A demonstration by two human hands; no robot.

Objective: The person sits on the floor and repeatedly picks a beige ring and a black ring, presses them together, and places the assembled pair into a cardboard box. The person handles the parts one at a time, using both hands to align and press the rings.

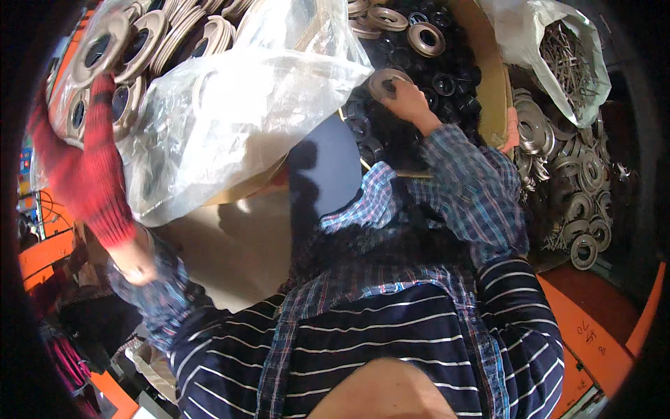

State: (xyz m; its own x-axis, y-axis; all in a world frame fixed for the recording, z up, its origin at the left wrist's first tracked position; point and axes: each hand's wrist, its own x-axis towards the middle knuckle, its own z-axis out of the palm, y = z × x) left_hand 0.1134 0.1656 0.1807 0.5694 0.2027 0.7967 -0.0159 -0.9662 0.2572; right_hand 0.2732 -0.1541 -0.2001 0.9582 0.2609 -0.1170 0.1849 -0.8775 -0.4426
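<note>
My left hand (87,167), in a red knitted glove, is at the far left beside stacked beige rings (101,50) with dark centres. Its fingers are spread apart in a V, with one of the rings showing between them; I see no firm grip on it. My bare right hand (408,106) is over a box of black round plastic parts (447,84). Its fingers are closed on the edge of a beige ring (384,82), which lies tilted above the black parts. Clear plastic sheeting (244,112) drapes over the stacked rings' container.
More beige rings (426,40) lie on the black parts inside the cardboard box (488,42). To the right, a white bag (590,84) holds thin metal pieces, above a heap of metallic rings (579,202). Orange panels (586,328) stand at lower right.
</note>
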